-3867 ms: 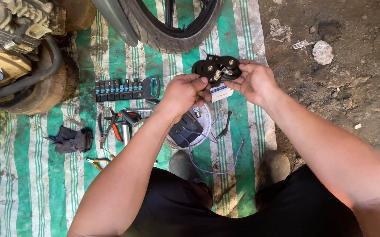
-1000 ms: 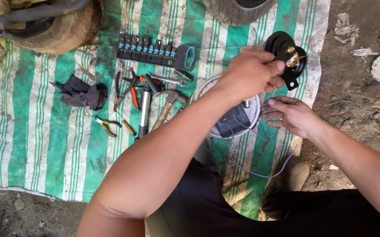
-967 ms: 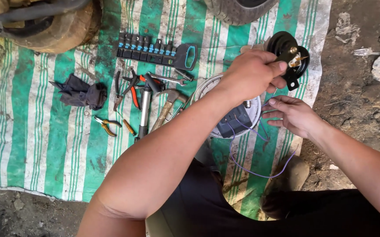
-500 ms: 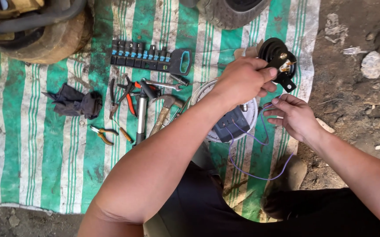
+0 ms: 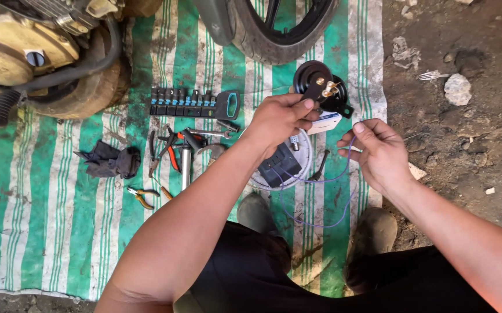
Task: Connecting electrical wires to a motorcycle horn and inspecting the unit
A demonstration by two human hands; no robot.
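Note:
My left hand (image 5: 280, 119) grips a round black horn-like part (image 5: 318, 84) with brass terminals, held above the striped mat. My right hand (image 5: 381, 153) is to its right and lower, pinching a thin purple wire (image 5: 314, 203) that loops down over the mat. Under the hands lies a round white lid (image 5: 306, 168) with a dark blue block (image 5: 278, 165) on it. A small white box (image 5: 326, 122) shows just below the black part.
A green and white striped mat (image 5: 48, 220) covers the ground. On it lie a socket set rail (image 5: 193, 104), pliers (image 5: 141, 197), a ratchet (image 5: 186, 159) and a black cloth (image 5: 109, 162). An engine (image 5: 36, 52) stands upper left, a tyre (image 5: 280, 29) at the top. Dirt ground lies right.
The view has shifted, so the tyre and engine show more. My left hand still holds the black part; my right hand has lifted from the lid and now pinches the purple wire.

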